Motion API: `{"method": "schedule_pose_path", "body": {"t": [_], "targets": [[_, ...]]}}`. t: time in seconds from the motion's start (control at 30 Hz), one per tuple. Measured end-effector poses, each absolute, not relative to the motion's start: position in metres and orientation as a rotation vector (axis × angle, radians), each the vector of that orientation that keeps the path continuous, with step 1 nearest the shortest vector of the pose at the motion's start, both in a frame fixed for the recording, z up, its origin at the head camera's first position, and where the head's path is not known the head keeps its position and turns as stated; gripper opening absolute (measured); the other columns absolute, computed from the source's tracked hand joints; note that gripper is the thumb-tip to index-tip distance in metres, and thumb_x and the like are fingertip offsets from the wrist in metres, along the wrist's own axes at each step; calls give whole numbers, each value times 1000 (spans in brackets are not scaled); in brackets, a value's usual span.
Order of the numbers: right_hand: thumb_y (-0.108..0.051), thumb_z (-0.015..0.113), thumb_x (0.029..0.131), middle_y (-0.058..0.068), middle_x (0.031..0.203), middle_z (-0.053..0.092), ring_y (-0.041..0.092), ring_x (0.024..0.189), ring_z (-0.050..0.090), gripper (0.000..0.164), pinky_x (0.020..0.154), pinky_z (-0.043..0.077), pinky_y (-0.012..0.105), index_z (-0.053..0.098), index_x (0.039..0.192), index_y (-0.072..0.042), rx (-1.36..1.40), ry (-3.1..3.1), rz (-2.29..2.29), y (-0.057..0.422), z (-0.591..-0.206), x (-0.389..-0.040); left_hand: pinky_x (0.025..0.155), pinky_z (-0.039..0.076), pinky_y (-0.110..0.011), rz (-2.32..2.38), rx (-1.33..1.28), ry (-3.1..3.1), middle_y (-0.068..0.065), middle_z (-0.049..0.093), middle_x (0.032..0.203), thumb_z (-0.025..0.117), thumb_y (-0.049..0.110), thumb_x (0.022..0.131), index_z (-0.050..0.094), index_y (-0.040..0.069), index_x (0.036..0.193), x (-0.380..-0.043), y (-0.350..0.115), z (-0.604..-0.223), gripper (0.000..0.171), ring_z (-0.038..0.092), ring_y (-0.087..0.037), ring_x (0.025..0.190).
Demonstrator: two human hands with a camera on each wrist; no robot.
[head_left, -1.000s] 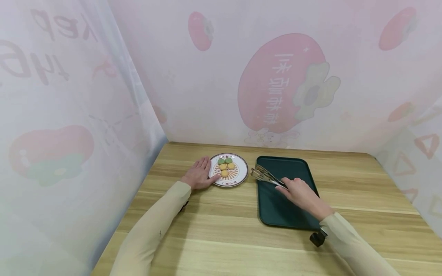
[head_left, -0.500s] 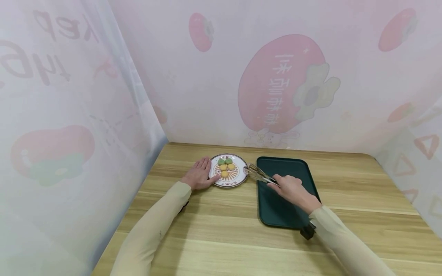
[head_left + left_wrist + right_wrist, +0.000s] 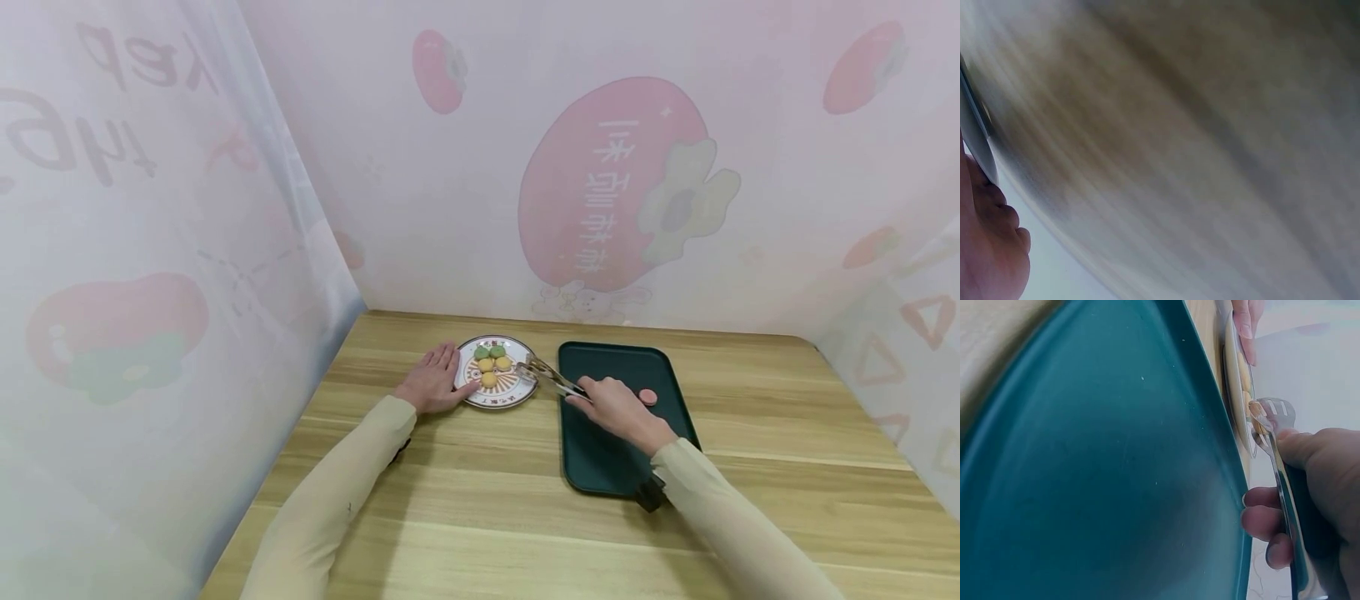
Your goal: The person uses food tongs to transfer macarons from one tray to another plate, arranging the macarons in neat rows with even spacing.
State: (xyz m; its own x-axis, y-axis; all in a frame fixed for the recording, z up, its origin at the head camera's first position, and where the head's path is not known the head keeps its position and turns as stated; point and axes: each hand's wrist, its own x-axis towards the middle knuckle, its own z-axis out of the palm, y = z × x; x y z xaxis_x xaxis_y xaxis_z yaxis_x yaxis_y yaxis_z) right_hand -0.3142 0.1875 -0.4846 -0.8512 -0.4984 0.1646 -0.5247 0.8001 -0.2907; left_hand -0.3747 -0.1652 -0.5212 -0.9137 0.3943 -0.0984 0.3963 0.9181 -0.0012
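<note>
In the head view my left hand [image 3: 435, 381] lies at the left rim of a white patterned plate [image 3: 513, 395], fingers straight, thumb over the edge. On the plate sit green cookies [image 3: 489, 352] and yellow cookies [image 3: 489, 380], small and round. My right hand [image 3: 617, 410] grips metal serving tongs [image 3: 557, 380] above a dark green tray [image 3: 592, 458]. The slotted tong heads, slightly apart, reach over the plate's right rim, close to the yellow cookies. In the right wrist view, thumb and fingers wrap the tongs [image 3: 1291, 506]. The left wrist view catches only part of the left hand [image 3: 994, 244].
One pink round cookie [image 3: 648, 397] lies on the tray near its right side, beyond my right hand. Plate and tray stand side by side on a wooden table [image 3: 465, 500]. Printed curtains [image 3: 450, 208] rise behind the table and along both sides.
My right hand has moved left with the tongs, from over the tray to the plate's right rim. The pink cookie on the tray has come into sight. The left hand stays put.
</note>
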Motion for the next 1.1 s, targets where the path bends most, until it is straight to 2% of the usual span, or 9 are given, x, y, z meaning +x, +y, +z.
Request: {"method": "schedule_pose_path", "body": {"t": [1.1], "targets": [[-30, 62, 97, -4, 59, 46, 7, 46, 45, 21, 42, 33, 20, 61, 89, -11, 835, -2974, 536, 163, -492, -332, 125, 14, -44, -21, 617, 2998, -21, 9, 164, 16, 76, 93, 13, -3, 156, -376, -167, -527, 101, 9, -33, 153]]}}
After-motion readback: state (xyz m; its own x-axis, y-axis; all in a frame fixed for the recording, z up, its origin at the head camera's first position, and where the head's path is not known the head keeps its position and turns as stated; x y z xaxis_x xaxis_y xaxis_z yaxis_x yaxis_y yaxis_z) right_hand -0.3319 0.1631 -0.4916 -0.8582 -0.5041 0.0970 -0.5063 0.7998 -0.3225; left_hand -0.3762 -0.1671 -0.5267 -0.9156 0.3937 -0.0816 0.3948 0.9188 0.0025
